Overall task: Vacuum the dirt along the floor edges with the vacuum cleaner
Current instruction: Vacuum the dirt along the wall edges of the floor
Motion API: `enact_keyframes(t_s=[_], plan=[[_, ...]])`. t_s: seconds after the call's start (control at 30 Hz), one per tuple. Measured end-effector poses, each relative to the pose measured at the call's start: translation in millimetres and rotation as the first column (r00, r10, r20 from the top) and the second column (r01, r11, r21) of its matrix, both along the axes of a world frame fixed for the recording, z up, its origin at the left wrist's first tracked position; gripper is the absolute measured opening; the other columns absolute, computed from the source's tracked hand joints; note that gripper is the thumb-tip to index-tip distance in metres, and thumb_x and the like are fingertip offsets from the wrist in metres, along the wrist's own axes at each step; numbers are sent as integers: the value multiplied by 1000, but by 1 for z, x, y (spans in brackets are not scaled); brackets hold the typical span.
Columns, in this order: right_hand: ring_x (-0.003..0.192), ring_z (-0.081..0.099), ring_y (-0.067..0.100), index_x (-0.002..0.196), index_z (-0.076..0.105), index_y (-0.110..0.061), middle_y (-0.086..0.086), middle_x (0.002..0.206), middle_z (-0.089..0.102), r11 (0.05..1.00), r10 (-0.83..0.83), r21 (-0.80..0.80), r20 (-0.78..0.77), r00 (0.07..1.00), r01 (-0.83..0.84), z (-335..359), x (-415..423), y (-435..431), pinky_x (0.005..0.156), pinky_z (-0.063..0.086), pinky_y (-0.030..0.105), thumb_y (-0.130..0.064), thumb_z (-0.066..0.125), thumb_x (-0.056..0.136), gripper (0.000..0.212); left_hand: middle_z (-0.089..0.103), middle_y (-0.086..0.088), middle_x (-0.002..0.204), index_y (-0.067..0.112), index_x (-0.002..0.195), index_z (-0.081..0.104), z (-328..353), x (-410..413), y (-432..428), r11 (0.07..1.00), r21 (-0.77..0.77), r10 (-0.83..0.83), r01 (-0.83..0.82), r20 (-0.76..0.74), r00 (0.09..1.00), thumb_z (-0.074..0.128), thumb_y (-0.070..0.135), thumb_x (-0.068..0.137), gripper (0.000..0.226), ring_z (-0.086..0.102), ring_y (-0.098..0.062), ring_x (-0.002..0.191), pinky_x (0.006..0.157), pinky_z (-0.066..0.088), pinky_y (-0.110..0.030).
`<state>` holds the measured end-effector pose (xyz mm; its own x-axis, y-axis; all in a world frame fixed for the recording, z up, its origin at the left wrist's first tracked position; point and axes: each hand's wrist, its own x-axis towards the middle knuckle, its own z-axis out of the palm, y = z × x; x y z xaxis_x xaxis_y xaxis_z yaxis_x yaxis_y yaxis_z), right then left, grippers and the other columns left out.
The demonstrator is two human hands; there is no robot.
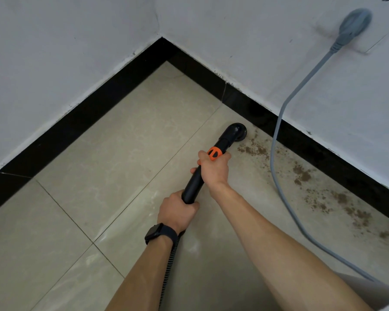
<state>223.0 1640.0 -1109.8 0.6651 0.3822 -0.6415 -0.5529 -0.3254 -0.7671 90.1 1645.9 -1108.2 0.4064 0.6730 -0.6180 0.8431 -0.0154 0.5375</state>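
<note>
Right hand (215, 169) and left hand (177, 212) both clenched round black vacuum wand (194, 182), round nozzle (238, 132) on floor tile by black skirting (301, 140), brown dirt (301, 173) strewn just beyond, grey cord (276, 135) hanging from wall plug (355, 21).

A plain indoor room corner, likely in a home. Beige floor tiles (112, 167) meet white painted walls (54, 63) behind a black skirting board (81, 122), the corner at twelve o'clock. At two o'clock a grey plug (353, 25) sits in a wall socket, its cord (276, 140) trailing down.
</note>
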Motion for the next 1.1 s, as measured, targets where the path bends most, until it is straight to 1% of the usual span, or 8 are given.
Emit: enact_keyframes(t_s=[0.27,0.43,0.5,0.6,0.77,0.9,1.0,1.1], plan=[[46,65,16,126,35,-15,9,91,59,999,-45,-5,0,999,45,-2,27,-1,56,58,33,-14,62,98,39,57,2,67,28,73,51,-1,27,0,999,12,-31,31,25,999,65,25,83,17,55,-16,57,50,37,-23],[45,64,18,123,35,-14,10,90,59,999,-41,-26,14,999,42,-2,35,2,52,56,32,-11,60,98,36,58,1,66,27,73,52,-4,34,1,1000,-4,-7,7,35,999,65,25,82,16,55,-17,57,49,36,-23],[44,64,17,121,33,-15,12,93,59,998,-38,-41,33,999,39,-2,33,6,52,56,32,-12,59,98,35,56,1,64,24,70,51,-4,33,3,999,-32,17,-15,44,999,66,23,80,18,52,-17,53,48,35,-22],[44,64,17,123,31,-16,11,98,59,997,-7,-78,69,998,12,1,30,14,49,54,29,-14,57,99,35,60,0,59,17,68,54,-5,31,9,991,-114,78,-70,67,995,67,19,76,16,53,-16,50,48,39,-22],[51,65,21,122,29,-16,5,92,57,990,99,-103,66,993,-91,11,16,29,50,57,30,-16,56,101,34,61,0,51,11,65,58,-1,15,20,971,-208,146,-122,104,984,67,11,74,13,53,-11,42,43,40,-17],[54,66,22,124,29,-16,4,90,57,990,110,-86,28,993,-108,14,-18,34,53,59,31,-16,56,101,35,65,-9,55,7,68,60,-1,-21,29,973,-192,146,-130,70,987,68,12,72,10,57,-16,47,50,45,-26],[56,68,22,124,30,-15,2,88,57,993,104,-61,5,995,-103,13,-49,32,55,60,30,-18,56,102,34,69,-14,62,-2,74,63,-2,-52,34,979,-166,125,-118,31,992,67,23,62,28,61,-20,50,55,52,-35],[53,68,19,121,29,-15,0,87,59,994,93,-60,-5,996,-94,12,-79,27,56,58,27,-21,56,103,33,70,-14,65,1,73,63,-1,-81,34,985,-146,96,-94,4,995,62,32,53,37,62,-23,54,60,55,-43]])
